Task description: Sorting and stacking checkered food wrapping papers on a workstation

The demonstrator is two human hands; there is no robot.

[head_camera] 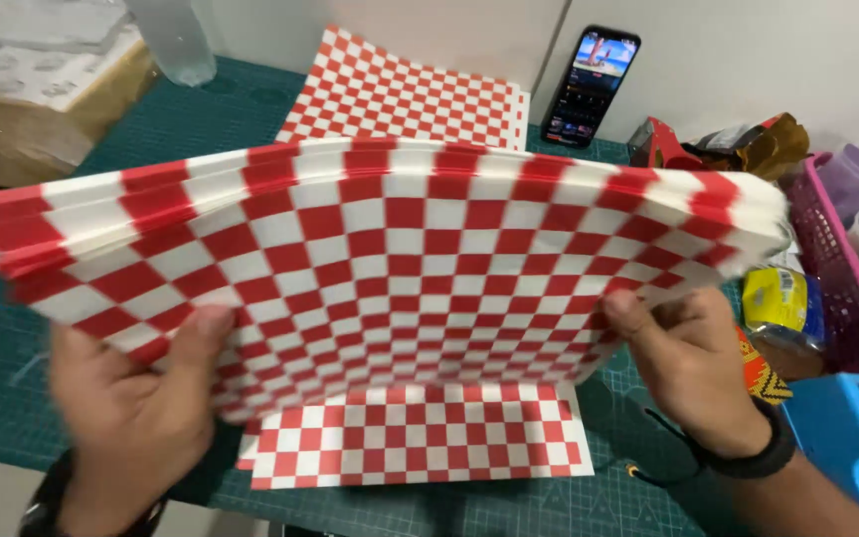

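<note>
While raised above the green mat (pixel 151 129), both hands, left hand (pixel 136 413) and right hand (pixel 693 363), thumbs up, gripping the checkered paper stack (pixel 400 259).

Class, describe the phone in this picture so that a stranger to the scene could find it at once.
Start at the green cutting mat and go to its far edge by the white wall. The phone leans upright there, right of the flat checkered sheets. It alone is dark, with a lit screen.

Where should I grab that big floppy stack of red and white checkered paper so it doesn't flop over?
Probably by its two lower side edges, from underneath, as the left hand and right hand do. The checkered paper stack is wide, thin and bowing, so one hand at each side likely keeps the sheets together.
</note>
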